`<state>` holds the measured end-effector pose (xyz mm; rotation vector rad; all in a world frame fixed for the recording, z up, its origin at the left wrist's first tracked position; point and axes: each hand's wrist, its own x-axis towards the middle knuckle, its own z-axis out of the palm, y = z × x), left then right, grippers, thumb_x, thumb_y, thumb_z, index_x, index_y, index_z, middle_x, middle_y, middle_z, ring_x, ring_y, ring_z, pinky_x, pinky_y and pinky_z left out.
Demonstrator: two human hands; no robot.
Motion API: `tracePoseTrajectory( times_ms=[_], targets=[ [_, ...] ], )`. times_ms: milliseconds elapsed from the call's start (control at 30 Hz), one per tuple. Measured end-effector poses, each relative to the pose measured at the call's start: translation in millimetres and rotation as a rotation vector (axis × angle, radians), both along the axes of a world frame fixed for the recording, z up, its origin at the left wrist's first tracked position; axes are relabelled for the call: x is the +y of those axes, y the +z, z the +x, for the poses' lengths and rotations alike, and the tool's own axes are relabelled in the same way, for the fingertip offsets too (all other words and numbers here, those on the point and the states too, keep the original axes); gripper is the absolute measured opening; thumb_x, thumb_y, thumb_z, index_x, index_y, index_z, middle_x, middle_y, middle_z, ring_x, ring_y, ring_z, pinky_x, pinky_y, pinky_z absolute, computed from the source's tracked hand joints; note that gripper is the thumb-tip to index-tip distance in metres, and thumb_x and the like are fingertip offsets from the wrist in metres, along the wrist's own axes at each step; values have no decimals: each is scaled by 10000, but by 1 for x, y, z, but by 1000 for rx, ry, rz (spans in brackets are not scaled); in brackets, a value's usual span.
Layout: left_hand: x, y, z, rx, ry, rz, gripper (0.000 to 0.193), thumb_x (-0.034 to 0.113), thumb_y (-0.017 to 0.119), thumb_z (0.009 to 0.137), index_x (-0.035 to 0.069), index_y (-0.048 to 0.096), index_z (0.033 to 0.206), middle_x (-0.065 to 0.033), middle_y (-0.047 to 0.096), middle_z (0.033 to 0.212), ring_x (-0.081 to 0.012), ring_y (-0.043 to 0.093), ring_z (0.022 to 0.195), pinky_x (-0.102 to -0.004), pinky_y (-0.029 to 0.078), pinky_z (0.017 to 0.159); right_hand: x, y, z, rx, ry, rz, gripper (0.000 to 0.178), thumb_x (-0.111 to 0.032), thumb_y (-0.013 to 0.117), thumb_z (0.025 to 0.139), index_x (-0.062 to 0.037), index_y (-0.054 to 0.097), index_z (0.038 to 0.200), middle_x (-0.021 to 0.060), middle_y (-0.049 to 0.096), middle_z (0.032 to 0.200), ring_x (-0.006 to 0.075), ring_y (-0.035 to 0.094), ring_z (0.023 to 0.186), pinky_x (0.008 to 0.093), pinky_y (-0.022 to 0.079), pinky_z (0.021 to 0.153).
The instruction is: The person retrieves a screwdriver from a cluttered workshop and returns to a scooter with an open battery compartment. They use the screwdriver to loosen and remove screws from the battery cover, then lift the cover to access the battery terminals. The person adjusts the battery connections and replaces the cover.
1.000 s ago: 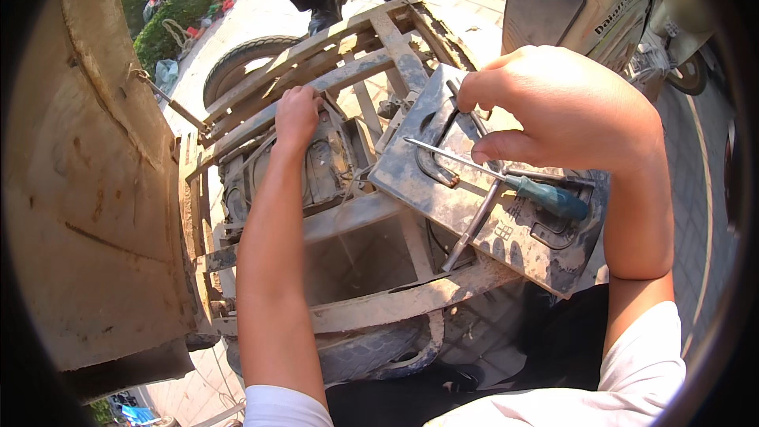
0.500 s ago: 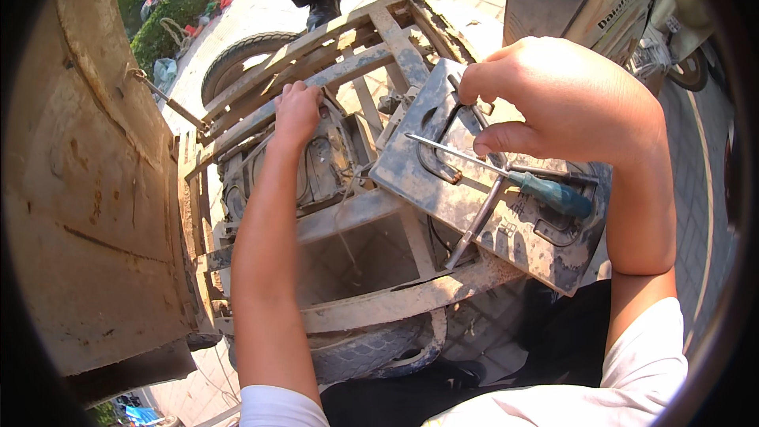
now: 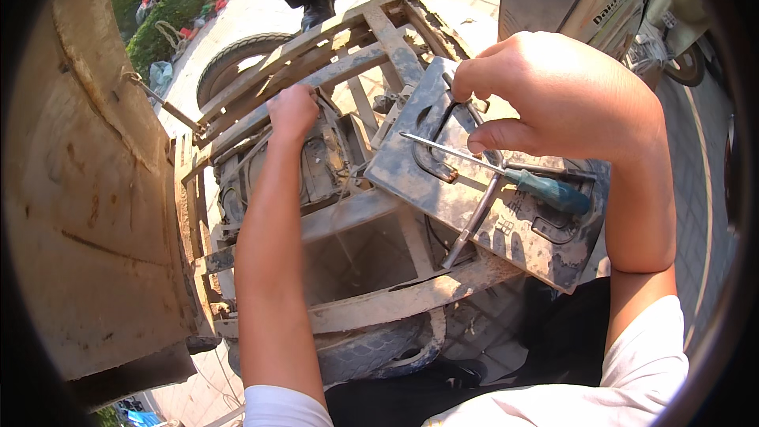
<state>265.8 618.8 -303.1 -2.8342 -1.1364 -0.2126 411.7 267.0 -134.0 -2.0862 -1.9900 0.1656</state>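
Observation:
My left hand (image 3: 293,111) reaches to a dusty metal frame (image 3: 348,69), its fingers curled by a crossbar above a compartment of dirty parts and cables (image 3: 320,160). What its fingers hold is hidden. On the right, my right hand (image 3: 553,95) hovers over a flat, dirt-stained panel (image 3: 506,241), thumb and forefinger apart, next to a dark rod. Below that hand, a screwdriver with a green handle (image 3: 557,194) lies on the panel. A silver socket wrench with a crossbar (image 3: 473,225) crosses under its shaft.
A rusty raised panel (image 3: 111,213) stands at the left, with a thin strut (image 3: 170,104) to the frame. Tyres show at the far side (image 3: 233,67) and near side (image 3: 364,352). A person's shoe (image 3: 320,6) stands beyond; a scooter (image 3: 593,8) is at the upper right.
My left hand has shifted slightly left, its fingers curling further down behind the crossbar. My right hand stays over the tools, almost unmoved.

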Motion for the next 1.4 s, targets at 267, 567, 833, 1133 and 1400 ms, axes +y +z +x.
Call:
tracePoseTrajectory(
  times_ms=[267,567,833,1133,1400],
  targets=[
    [6,3,4,-90,154,-193,198,231,658,768,161,781,906,-154,732,922,-360,692,916,-456,517,833,3,1,-2,-41,-20,-48,358,-198,818,748,-8,678,1017,156,704,890,332,692,833,400,546,724],
    [-15,-5,4,-167,305,-37,201,314,705,816,155,728,937,-73,717,967,-298,662,974,-545,421,884,2,0,-2,-43,-21,-45,355,-194,823,742,-11,680,1010,157,706,882,330,696,830,393,548,718],
    [1,-23,1,-152,41,212,179,285,698,830,117,737,879,-81,719,911,-285,647,962,-474,430,844,3,0,-3,-49,-19,-29,345,-193,819,748,-20,685,1016,157,708,889,327,699,833,393,548,715],
    [-7,-16,-27,-135,-210,50,218,80,610,820,153,740,978,-46,711,933,-261,598,1045,-464,358,918,7,1,-8,-39,-9,-39,331,-203,813,757,-17,676,994,151,696,864,329,693,824,399,542,704],
    [-15,0,-10,207,-101,38,333,52,574,809,171,728,1079,-82,667,1142,-306,538,1174,-629,356,972,8,1,-12,-44,14,-8,328,-200,810,757,-11,662,980,157,676,830,335,680,813,410,529,697]
  ],
)
